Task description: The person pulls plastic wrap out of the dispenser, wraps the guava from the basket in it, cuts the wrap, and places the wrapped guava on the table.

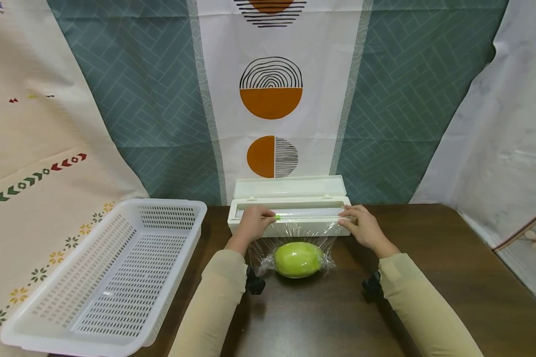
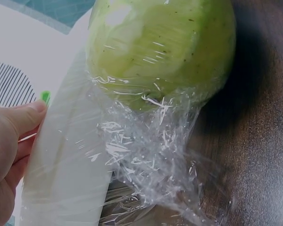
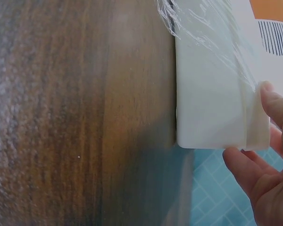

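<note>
Fruit [image 1: 299, 259], green and wrapped in clear film [image 1: 266, 263], lies on a dark table [image 1: 312, 317] before an open-lidded white dispenser [image 1: 290, 201] in the head view, the left hand [image 1: 252, 225] pinching a green slider [image 1: 277, 217], the right hand [image 1: 365, 229] gripping the dispenser's right end. Left wrist view: thumb and finger meet on the slider. Right wrist view: slightly parted thumb and fingers clasp the dispenser's corner.
</note>
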Demonstrator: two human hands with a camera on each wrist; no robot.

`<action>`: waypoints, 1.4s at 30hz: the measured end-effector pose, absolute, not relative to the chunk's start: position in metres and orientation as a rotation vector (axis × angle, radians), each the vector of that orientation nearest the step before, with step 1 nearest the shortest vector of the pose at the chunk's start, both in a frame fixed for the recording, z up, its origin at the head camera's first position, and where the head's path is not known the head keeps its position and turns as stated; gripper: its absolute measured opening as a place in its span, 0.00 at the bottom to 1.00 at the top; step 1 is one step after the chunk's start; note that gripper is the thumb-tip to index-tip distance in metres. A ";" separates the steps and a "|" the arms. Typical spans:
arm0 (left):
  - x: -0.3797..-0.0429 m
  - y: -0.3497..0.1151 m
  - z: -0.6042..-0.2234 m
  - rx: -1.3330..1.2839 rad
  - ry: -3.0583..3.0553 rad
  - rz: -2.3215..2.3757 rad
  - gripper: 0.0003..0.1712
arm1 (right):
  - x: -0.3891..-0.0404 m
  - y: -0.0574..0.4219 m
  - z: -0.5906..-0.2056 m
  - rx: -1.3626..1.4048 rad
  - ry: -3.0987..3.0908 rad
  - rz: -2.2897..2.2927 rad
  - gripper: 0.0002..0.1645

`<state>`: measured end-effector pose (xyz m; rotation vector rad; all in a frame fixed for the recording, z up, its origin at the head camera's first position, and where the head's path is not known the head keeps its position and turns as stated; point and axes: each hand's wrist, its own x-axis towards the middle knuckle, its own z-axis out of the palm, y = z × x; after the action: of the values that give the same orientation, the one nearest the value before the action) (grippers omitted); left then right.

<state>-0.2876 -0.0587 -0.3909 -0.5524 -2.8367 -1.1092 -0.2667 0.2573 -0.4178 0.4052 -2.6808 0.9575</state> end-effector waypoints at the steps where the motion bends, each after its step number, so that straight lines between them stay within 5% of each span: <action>1: -0.288 -0.059 -0.391 -0.551 -2.839 -1.108 0.13 | -0.266 0.257 -0.418 0.402 -2.682 0.960 0.14; 42: -0.291 -0.073 -0.393 -0.507 -2.859 -1.042 0.13 | -0.267 0.258 -0.418 0.402 -2.682 0.964 0.15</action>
<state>-0.2910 -0.0726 -0.3931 -0.5074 -2.8595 -1.0415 -0.2674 0.2585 -0.4179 0.4025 -2.6825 0.9644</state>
